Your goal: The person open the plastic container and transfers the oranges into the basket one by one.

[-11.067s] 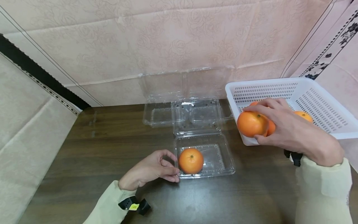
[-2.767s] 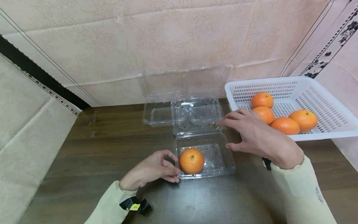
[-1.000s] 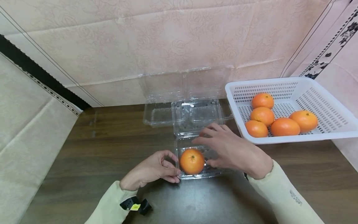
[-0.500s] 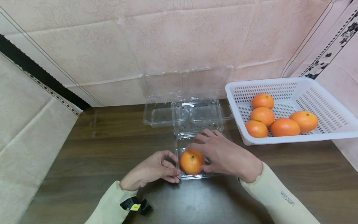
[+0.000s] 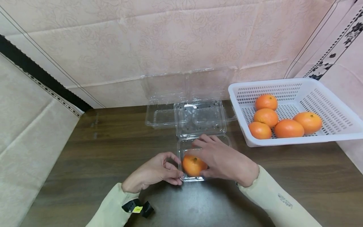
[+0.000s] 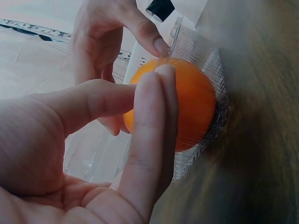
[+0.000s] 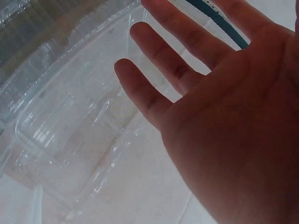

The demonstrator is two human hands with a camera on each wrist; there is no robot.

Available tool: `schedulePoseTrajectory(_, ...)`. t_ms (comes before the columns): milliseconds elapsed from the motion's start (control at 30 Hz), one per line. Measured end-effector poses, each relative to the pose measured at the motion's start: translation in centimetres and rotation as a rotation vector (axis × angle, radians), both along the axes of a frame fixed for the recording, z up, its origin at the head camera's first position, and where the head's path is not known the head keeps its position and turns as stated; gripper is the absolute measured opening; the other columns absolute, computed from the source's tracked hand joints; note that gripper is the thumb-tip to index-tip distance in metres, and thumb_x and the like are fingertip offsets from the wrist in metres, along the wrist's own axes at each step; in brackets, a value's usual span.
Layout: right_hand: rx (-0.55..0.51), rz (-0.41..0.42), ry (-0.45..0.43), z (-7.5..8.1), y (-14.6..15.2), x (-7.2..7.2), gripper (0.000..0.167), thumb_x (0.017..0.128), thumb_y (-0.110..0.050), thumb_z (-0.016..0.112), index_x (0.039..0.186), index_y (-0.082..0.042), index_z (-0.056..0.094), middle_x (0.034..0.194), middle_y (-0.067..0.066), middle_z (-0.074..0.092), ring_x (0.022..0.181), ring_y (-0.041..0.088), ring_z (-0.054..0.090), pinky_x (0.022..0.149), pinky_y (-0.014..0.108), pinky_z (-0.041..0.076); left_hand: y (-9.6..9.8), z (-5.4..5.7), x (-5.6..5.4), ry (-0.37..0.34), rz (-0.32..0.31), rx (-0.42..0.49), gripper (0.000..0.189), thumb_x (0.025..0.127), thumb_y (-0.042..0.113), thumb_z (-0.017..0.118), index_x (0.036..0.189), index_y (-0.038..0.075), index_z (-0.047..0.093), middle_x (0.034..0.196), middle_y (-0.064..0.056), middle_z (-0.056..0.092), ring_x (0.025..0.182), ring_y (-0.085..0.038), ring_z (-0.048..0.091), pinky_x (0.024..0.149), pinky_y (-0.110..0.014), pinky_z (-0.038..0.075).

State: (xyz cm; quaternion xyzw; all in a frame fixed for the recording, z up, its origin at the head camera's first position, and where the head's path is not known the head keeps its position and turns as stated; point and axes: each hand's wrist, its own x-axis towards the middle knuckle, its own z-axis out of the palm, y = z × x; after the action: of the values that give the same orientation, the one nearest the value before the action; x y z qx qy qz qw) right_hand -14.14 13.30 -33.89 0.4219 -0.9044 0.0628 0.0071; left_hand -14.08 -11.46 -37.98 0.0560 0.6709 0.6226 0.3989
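An orange sits at the left side of a clear plastic clamshell box, whose lid lies folded open behind it. My left hand pinches the near-left rim of this box between thumb and fingers. From the right, my right hand reaches over the box with thumb and fingers around the orange, covering its far right part. In the left wrist view the orange shows through the clear wall, right behind my left fingertips. The right wrist view shows my right palm and spread fingers.
At the right stands a white perforated basket holding several oranges. Another clear plastic container stands behind the box, its raised lid against the pink cloth backdrop. The wooden table extends to the left.
My right hand, which held an orange over the basket earlier, let it rest there, came left to the box and closed around the orange inside. My left hand stayed at the rim.
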Motion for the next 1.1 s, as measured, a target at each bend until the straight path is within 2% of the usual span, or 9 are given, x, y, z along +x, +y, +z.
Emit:
schedulePoseTrajectory(267,0.028,0.029,0.021,-0.42,-0.16,-0.14,0.057,0.077,-0.031,0.086,0.128,-0.021,0.065,0.123,-0.001,0.065,0.123,0.024,0.054,0.110,0.048,0.049,0.02,-0.02,-0.01,0.009,-0.001,0.004,0.040,0.092,-0.001,0.071,0.123,-0.006,0.046,0.090,-0.017,0.077,0.075,-0.017,0.076,0.072,-0.028,0.066)
schedulePoseTrajectory(467,0.051,0.020,0.014,-0.73,-0.21,-0.25,0.060,0.076,-0.033,0.088,0.130,-0.020,0.063,0.125,0.001,0.065,0.124,0.025,0.054,0.111,0.048,0.048,0.06,-0.02,0.00,0.005,0.001,-0.003,0.040,0.092,-0.002,0.071,0.123,-0.006,0.047,0.089,-0.016,0.077,0.074,-0.017,0.076,0.071,-0.028,0.066)
schedulePoseTrajectory(833,0.029,0.022,0.030,-0.89,-0.23,-0.35,0.061,0.074,-0.032,0.090,0.128,-0.021,0.063,0.121,-0.001,0.067,0.122,0.024,0.055,0.110,0.047,0.049,0.13,0.01,0.08,0.010,0.004,0.001,0.039,0.092,-0.002,0.071,0.122,-0.006,0.047,0.090,-0.017,0.077,0.074,-0.017,0.076,0.072,-0.029,0.066)
schedulePoseTrajectory(1100,0.051,0.032,0.035,-0.92,-0.11,-0.42,0.063,0.074,-0.033,0.090,0.130,-0.021,0.063,0.121,-0.002,0.067,0.121,0.023,0.055,0.107,0.047,0.050,0.10,-0.01,0.06,0.006,0.005,-0.005,0.040,0.092,-0.002,0.070,0.123,-0.007,0.046,0.088,-0.015,0.077,0.074,-0.017,0.076,0.071,-0.028,0.066)
